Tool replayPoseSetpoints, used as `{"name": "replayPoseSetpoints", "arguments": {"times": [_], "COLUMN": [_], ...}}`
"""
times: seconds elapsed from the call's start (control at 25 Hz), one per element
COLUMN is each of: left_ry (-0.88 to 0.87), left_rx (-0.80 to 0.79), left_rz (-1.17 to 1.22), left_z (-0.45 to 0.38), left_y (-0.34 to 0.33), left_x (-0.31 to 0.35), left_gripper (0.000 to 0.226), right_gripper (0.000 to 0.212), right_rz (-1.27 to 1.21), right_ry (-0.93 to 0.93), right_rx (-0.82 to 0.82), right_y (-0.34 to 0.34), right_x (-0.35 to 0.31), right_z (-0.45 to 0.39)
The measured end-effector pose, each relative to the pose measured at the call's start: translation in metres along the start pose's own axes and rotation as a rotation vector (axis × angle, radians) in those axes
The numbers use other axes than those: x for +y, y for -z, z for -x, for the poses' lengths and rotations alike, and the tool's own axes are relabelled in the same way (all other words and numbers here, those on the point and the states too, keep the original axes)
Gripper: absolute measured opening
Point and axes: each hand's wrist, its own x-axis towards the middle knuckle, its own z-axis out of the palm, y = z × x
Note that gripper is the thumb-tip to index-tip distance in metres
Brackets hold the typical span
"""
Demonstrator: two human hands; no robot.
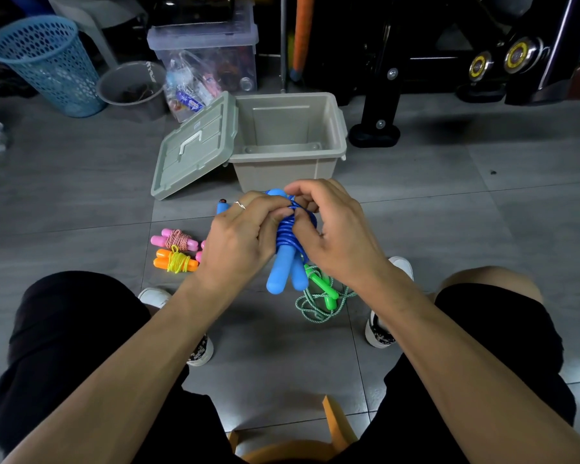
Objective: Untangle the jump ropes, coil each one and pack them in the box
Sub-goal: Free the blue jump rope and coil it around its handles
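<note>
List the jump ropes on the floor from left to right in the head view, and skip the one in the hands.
Pink-handled rope → orange-handled rope with yellow cord → green rope, loose and not yet coiled.

Readable text: none.
Grey bucket rim marking: too blurred.
Packet in bag: print illegible.

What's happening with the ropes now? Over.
Both hands, left and right, winding the blue rope. Green rope loose on the floor. Box open, nothing blocking it.
</note>
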Motion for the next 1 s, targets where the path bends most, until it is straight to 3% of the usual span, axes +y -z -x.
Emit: {"name": "replayPoseSetpoints", "arguments": {"times": [0.2, 0.48, 0.64, 0.84, 1.0], "left_ry": [0.055, 0.056, 0.168, 0.507, 0.618], "left_rx": [-0.112, -0.284, -0.305, -0.230, -0.226], "left_rz": [0.001, -0.199, 0.005, 0.323, 0.444], "left_z": [0.005, 0.001, -0.006, -0.009, -0.010], "left_y": [-0.002, -0.002, 0.001, 0.004, 0.005], "left_x": [0.004, 0.008, 0.005, 0.004, 0.006], "left_gripper": [0.017, 0.027, 0.022, 0.018, 0.026], "right_gripper": [0.033, 0.040, 0.024, 0.005, 0.004], "right_rz": [-0.010, 0.011, -0.027, -0.026, -0.007], "right_ry": [-0.007, -0.053, -0.014, 0.019, 0.032], "right_rx": [-0.030, -0.085, 0.037, 0.155, 0.174], "right_y": [0.002, -0.003, -0.008, -0.008, -0.008], "right_x": [0.007, 0.005, 0.006, 0.014, 0.014], "right_z": [0.002, -0.001, 0.000, -0.003, -0.002]}}
